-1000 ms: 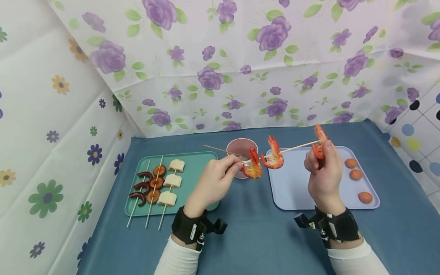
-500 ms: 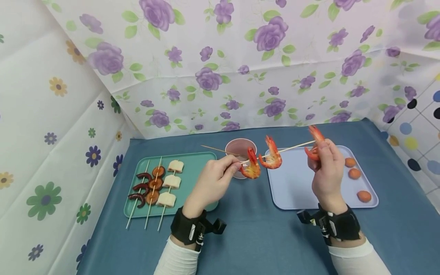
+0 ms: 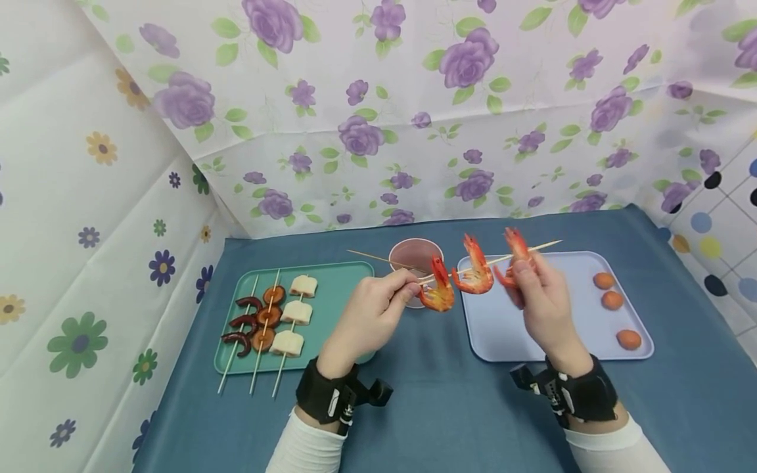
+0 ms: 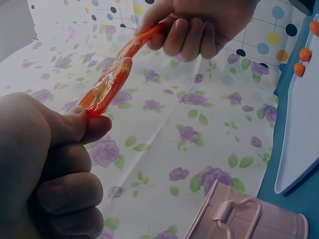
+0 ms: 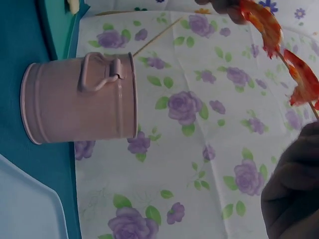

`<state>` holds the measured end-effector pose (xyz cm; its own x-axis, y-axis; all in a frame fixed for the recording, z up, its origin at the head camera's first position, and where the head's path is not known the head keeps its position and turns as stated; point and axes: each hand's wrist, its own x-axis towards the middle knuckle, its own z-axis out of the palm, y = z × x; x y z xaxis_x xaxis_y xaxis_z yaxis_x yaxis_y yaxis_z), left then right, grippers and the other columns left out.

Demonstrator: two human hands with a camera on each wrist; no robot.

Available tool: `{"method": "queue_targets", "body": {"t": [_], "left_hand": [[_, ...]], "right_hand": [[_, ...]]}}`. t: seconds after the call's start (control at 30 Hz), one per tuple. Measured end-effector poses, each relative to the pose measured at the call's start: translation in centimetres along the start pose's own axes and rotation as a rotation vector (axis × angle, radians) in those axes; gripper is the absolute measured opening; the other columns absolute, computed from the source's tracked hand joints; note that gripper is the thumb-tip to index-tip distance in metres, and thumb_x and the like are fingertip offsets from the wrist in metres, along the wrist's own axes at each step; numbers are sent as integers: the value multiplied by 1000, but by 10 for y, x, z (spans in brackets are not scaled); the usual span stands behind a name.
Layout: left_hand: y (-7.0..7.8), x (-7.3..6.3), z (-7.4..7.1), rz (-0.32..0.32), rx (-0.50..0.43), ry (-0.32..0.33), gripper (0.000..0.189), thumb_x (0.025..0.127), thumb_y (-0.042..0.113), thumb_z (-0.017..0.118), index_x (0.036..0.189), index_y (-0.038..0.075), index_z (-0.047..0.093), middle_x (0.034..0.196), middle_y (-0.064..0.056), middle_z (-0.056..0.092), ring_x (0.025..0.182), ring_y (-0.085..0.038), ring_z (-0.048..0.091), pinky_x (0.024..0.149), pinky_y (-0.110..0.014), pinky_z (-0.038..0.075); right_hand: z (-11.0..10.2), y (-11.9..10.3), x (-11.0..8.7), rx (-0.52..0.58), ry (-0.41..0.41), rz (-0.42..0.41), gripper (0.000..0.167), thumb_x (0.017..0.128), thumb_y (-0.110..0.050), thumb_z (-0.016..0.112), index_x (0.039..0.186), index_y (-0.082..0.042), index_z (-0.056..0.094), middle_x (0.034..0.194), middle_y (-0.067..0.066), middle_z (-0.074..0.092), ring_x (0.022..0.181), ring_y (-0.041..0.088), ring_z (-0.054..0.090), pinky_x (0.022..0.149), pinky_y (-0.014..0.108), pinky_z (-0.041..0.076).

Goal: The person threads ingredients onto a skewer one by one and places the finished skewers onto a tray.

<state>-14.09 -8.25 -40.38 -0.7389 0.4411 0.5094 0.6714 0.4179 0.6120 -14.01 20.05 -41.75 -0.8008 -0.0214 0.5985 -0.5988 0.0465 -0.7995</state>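
Near the middle of the head view, my left hand (image 3: 372,314) pinches the near end of a wooden skewer (image 3: 545,246). Threaded on it are two orange-red shrimp, one (image 3: 439,289) right at my left fingertips and another (image 3: 479,276) further along. My right hand (image 3: 547,309) grips a third shrimp (image 3: 516,246), and the skewer's pointed tip sticks out beyond it on the far side. All of this is held in the air, between the pink bucket (image 5: 79,99) and the lilac tray (image 3: 503,341). In the left wrist view the shrimp (image 4: 107,89) overlap along the skewer.
On the left, a green tray (image 3: 345,276) bears skewers of white slices (image 3: 297,311), round brown slices (image 3: 269,315) and dark curled pieces (image 3: 238,338). Orange balls (image 3: 612,300) lie on the lilac tray's right side. A bare skewer (image 5: 157,37) leans out of the bucket.
My right hand has moved left with the third shrimp, sliding it along the skewer toward the other two. The skewer's tip now shows beyond it. My left hand has barely moved.
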Motion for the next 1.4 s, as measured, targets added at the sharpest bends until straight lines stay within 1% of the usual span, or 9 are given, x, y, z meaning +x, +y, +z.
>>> {"method": "queue_targets", "body": {"t": [0.1, 0.17, 0.57, 0.7, 0.9, 1.03, 1.17, 1.27, 1.4], "left_hand": [[2, 0, 0, -1, 11, 3, 10, 108, 12, 65, 102, 7, 71, 69, 6, 51, 56, -5, 43, 54, -28, 37], [3, 0, 0, -4, 13, 5, 10, 108, 12, 65, 102, 8, 71, 69, 6, 51, 56, -6, 42, 55, -28, 36], [4, -3, -3, -14, 27, 24, 11, 108, 12, 65, 103, 7, 73, 71, 3, 57, 56, -5, 44, 54, -28, 39], [3, -4, -5, -6, 30, 40, 10, 108, 12, 65, 104, 6, 73, 71, 4, 55, 56, -5, 43, 54, -28, 38], [3, -6, -11, 5, -11, 76, 11, 109, 10, 62, 105, 6, 72, 70, 5, 50, 54, -5, 38, 54, -29, 35], [0, -14, -20, -5, -68, 149, 13, 111, 5, 58, 106, 5, 70, 67, 5, 46, 50, -6, 33, 53, -30, 33], [-6, -30, -34, -72, -86, 235, 18, 113, 3, 51, 110, 2, 68, 62, 6, 40, 47, -8, 31, 49, -30, 29], [-12, -46, -47, -161, -99, 278, 22, 115, 4, 44, 115, 1, 66, 63, 5, 41, 48, -10, 36, 49, -30, 31], [-22, -70, -62, -302, -96, 319, 27, 118, 9, 39, 121, -1, 64, 65, 0, 44, 51, -15, 40, 51, -31, 33]], "right_hand": [[3, -1, 0, -40, -47, -44, 22, 108, 2, 45, 90, 6, 55, 60, 3, 45, 49, 12, 41, 46, 28, 33], [3, -1, 0, -59, -38, -50, 23, 109, 1, 46, 90, 7, 56, 60, 3, 46, 49, 11, 41, 46, 28, 34], [5, -2, -1, -74, -36, -6, 22, 110, 2, 46, 96, 9, 61, 62, 3, 49, 50, 12, 44, 47, 27, 37], [6, 1, -1, -75, -55, -12, 27, 112, -2, 41, 97, 8, 61, 63, 3, 49, 50, 13, 43, 46, 29, 35], [6, 8, -1, -44, -81, -42, 35, 116, -18, 33, 111, -2, 64, 63, 3, 48, 48, 13, 41, 44, 30, 31], [6, 10, -2, 8, -81, -43, 40, 118, -26, 31, 125, -6, 65, 63, 3, 48, 49, 11, 40, 44, 29, 30], [7, 11, -1, 24, -85, -49, 46, 119, -27, 31, 127, 5, 63, 61, 3, 48, 50, 11, 39, 45, 30, 29], [8, 10, 0, 27, -95, -52, 48, 119, -24, 30, 125, 11, 62, 61, 3, 47, 49, 11, 40, 44, 30, 29], [9, 10, 0, 8, -112, -49, 46, 118, -18, 28, 123, 10, 64, 61, 3, 47, 49, 10, 40, 43, 29, 29]]}}
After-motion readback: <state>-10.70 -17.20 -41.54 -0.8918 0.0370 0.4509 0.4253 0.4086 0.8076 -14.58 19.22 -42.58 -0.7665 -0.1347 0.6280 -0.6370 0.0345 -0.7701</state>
